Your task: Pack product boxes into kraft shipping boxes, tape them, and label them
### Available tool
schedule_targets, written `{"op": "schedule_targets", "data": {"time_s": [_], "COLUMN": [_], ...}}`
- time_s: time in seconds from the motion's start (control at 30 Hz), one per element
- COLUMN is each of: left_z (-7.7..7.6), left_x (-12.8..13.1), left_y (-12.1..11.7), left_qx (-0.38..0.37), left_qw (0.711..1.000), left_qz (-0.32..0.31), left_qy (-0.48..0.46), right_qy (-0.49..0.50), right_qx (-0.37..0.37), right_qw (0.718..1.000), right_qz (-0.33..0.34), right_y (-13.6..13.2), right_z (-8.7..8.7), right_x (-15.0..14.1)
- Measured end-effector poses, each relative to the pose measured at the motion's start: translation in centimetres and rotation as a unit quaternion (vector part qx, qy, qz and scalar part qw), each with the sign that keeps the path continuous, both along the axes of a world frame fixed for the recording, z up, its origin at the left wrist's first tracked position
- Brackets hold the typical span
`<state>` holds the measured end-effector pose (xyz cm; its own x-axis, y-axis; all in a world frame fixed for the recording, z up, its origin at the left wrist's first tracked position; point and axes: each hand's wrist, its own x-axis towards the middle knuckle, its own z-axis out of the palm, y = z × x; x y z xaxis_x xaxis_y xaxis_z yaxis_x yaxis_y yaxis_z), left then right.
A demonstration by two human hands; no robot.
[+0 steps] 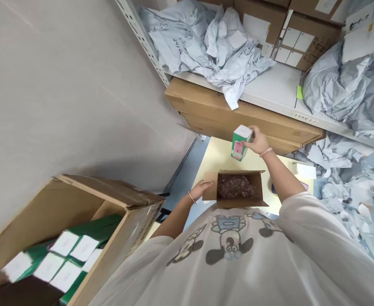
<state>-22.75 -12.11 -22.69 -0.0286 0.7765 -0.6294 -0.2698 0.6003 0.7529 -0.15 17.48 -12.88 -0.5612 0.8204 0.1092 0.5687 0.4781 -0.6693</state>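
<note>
Between the thumb and fingers of my right hand (258, 141) is a green and white product box (239, 143) with a pink picture on its side. It is held tilted above the far part of a pale yellow table (220, 153). Close to my body stands a small open cardboard box (265, 191) with its flaps folded out. Crinkled clear wrap (237, 187) with something dark reddish inside fills its bottom; what is wrapped I cannot make out. My left hand (202, 189) grips the left flap (210, 186) of that cardboard box, thumb on top.
At lower left a large open carton (145, 221) holds several green boxes with white ends (65, 243). A shelf (269, 85) with grey plastic parcels (202, 38) and cartons runs across the back. Below it lies a long carton (212, 108). A white box (305, 171) sits on the table's right.
</note>
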Motion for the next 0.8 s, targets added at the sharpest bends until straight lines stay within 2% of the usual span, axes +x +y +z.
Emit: {"op": "schedule_targets", "data": {"time_s": [0.07,0.13,0.2,0.27,0.33,0.4,0.5,0.57,0.67,0.73,0.8], "left_z": [-0.7,-1.5,-2.1,-2.6,-2.7,-2.6,-2.4,-2.4,-2.3,-2.0,-1.4], "left_x": [0.4,1.0,1.7,2.3,2.7,2.9,3.4,3.7,3.7,3.5,3.4], "left_y": [1.2,2.5,4.0,5.3,6.5,7.3,7.9,8.0,7.9,7.7,7.5], "left_qx": [0.007,0.015,0.017,0.018,0.029,0.050,0.075,0.082,0.081,0.091,0.115], "left_qw": [1.000,0.999,0.999,0.999,0.998,0.996,0.991,0.989,0.985,0.975,0.950], "left_qz": [-0.008,-0.016,-0.027,-0.041,-0.054,-0.068,-0.105,-0.125,-0.131,-0.145,-0.177], "left_qy": [-0.011,-0.025,-0.031,-0.022,0.000,0.022,0.021,0.021,0.075,0.141,0.230], "right_qy": [0.119,0.174,0.172,0.100,-0.045,-0.214,-0.386,-0.423,-0.401,-0.352,-0.286], "right_qx": [0.045,0.071,0.081,0.083,0.074,0.050,-0.010,-0.055,-0.096,-0.087,-0.064], "right_qw": [0.992,0.982,0.978,0.978,0.966,0.931,0.873,0.859,0.875,0.908,0.945], "right_qz": [0.002,0.028,0.082,0.164,0.243,0.293,0.300,0.282,0.252,0.211,0.144], "right_y": [-1.3,-3.8,-7.2,-10.5,-12.9,-14.3,-14.7,-14.5,-14.4,-14.2,-13.8], "right_z": [3.0,5.9,7.7,8.1,7.1,5.2,1.6,-0.6,-2.3,-2.3,-2.0], "right_x": [3.7,6.9,8.9,9.5,8.8,7.1,4.0,2.5,2.3,3.9,6.9]}}
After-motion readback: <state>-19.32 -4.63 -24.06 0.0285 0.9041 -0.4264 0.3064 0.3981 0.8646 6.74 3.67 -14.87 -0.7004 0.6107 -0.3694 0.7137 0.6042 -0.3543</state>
